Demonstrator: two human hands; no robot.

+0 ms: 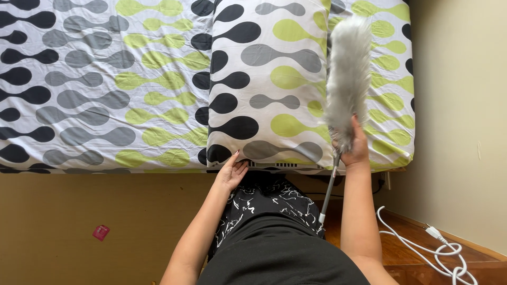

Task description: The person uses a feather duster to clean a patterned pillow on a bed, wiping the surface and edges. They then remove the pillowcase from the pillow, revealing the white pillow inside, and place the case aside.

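Two hands meet at the pillow [264,79] on the patterned bed [105,79]: the left hand [231,171] rests flat and unclenched against its near edge, steadying it, while the right hand [355,150] grips a fluffy grey duster [347,79] laid along its right side.

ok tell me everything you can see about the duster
The duster has a long, fluffy grey-white head that looks like soft synthetic fibre, on a slim light-grey handle ending in a white tip. It stands nearly upright in the picture, the head over the patterned bed cover beside the pillow, its top slightly blurred. The right hand grips it where head meets handle. The handle runs down past the bed's edge beside the person's dark clothing. The left hand does not touch it.
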